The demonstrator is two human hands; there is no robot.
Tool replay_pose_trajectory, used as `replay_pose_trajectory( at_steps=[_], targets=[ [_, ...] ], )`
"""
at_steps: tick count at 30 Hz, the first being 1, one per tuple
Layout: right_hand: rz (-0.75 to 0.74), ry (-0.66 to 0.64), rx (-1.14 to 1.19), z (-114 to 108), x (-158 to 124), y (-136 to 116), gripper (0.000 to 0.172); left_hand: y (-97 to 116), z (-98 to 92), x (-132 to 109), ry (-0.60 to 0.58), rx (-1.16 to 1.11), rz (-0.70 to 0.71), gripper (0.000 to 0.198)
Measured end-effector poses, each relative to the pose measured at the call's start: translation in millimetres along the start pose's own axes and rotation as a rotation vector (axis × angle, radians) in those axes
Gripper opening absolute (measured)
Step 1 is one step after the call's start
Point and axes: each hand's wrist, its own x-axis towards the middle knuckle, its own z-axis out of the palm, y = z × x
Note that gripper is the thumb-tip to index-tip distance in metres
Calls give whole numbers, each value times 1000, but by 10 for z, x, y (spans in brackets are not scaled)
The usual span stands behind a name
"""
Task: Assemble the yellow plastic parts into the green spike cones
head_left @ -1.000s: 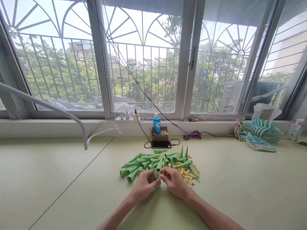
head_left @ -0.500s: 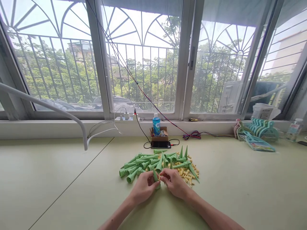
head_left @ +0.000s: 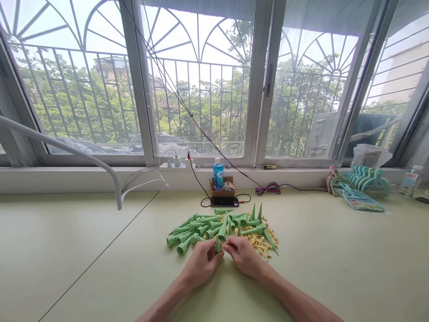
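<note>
A green plastic watering spike [head_left: 218,245] is held in my left hand [head_left: 202,262], with the thumb and fingers closed around it and its pointed end up. My right hand [head_left: 245,256] meets it from the right, thumb and forefinger pinched against the spike's side. A bit of yellow shows at those fingertips, seemingly one of the small yellow plastic valve pieces, mostly hidden by the fingers. Just beyond my hands lies a pile of green spikes [head_left: 191,226], some standing on their wide ends. Loose yellow valve pieces [head_left: 262,246] are scattered at the pile's right side.
Behind the pile lie a black phone [head_left: 224,202] with a cable and a small cardboard box [head_left: 223,193] holding a blue bottle [head_left: 218,174]. A coiled cable [head_left: 268,189] and mini dustpan sets [head_left: 363,190] are farther right. A white curved tube [head_left: 112,172] reaches in from the left.
The spike in my left hand has tipped and turned, so it looks shorter and its wide lower end is now hidden. My right fingertips stay beside it. The pile has not changed.
</note>
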Motion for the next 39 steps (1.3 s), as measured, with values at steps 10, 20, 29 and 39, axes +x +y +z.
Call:
replay_pose_trajectory(
  at_steps=[10,20,29,39],
  targets=[
    [12,-16,-45,1,-6,-2,32,-27,18,-1,1,56,28,21],
    [17,-21,-119,28,-6,62,37,7,18,1,9,57,40,23],
    [9,-3,-97,25,-14,44,43,30,7,-10,-8,55,55,20],
    [21,14,-63,34,-3,30,48,52,15,-10,6,30,85,16]
  ],
)
